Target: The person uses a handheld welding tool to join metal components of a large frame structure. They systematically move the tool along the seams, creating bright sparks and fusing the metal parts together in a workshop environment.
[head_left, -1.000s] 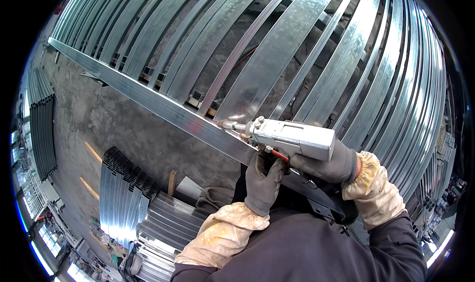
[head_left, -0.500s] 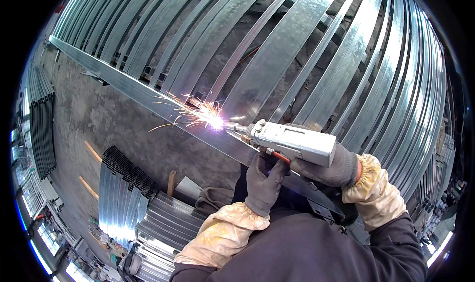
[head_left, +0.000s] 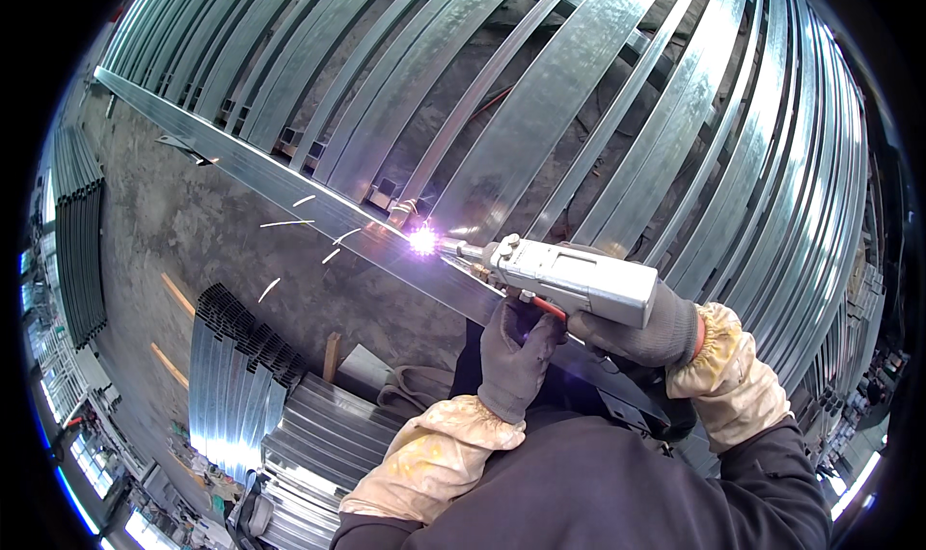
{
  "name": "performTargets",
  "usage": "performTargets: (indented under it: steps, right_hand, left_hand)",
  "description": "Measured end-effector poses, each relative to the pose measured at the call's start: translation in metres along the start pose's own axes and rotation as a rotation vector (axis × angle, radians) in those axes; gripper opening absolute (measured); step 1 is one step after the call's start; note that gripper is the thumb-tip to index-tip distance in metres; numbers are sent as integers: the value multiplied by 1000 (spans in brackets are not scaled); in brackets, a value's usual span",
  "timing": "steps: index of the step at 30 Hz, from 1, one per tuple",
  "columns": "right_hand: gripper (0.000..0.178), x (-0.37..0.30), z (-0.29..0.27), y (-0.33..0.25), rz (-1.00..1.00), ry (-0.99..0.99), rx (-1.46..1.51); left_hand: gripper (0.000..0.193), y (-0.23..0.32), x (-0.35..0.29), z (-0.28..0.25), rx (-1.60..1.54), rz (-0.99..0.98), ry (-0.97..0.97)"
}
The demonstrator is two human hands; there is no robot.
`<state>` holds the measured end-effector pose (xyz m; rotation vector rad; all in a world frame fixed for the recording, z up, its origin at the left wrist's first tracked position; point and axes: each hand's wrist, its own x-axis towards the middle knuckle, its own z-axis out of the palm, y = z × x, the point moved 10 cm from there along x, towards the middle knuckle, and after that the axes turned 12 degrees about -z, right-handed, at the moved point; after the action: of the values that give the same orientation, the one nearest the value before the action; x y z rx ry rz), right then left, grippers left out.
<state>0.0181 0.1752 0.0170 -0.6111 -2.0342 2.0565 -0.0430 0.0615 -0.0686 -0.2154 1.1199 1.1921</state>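
A silver, box-bodied handheld welding gun [head_left: 579, 282] points left, its narrow nozzle at a bright violet-white weld spot [head_left: 422, 241]. That glow sits where upright metal tubes [head_left: 540, 125] meet a long metal rail [head_left: 386, 265]. My right hand [head_left: 632, 333], in a grey glove, is wrapped around the gun's rear from below and behind. Under the gun's front, by a red part, my gloved left hand [head_left: 516, 352] is closed against it; its exact hold is partly hidden. The joint itself is lost in the glare.
Stacked metal profiles [head_left: 231, 396] lie on the concrete floor [head_left: 193, 222] at lower left, beside wooden strips [head_left: 170, 365]. Another bundle of dark profiles [head_left: 79, 261] is at far left. A few sparks fly over the floor left of the weld.
The dense orange spray of sparks left of the nozzle has thinned to a few scattered pale streaks. Both hands and the welding gun have barely moved.
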Motion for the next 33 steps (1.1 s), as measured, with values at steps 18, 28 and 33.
performTargets:
  steps: [18,28,33]
  right_hand:
    - [53,-1,-2,0,18,28,28]
    - [52,1,-3,-2,-57,3,-3]
    - [50,2,-3,-2,-48,14,7]
  left_hand:
    - [23,-3,1,-2,18,-3,-12]
    - [30,-1,1,1,12,-8,-16]
    - [30,-4,2,-2,7,18,-12]
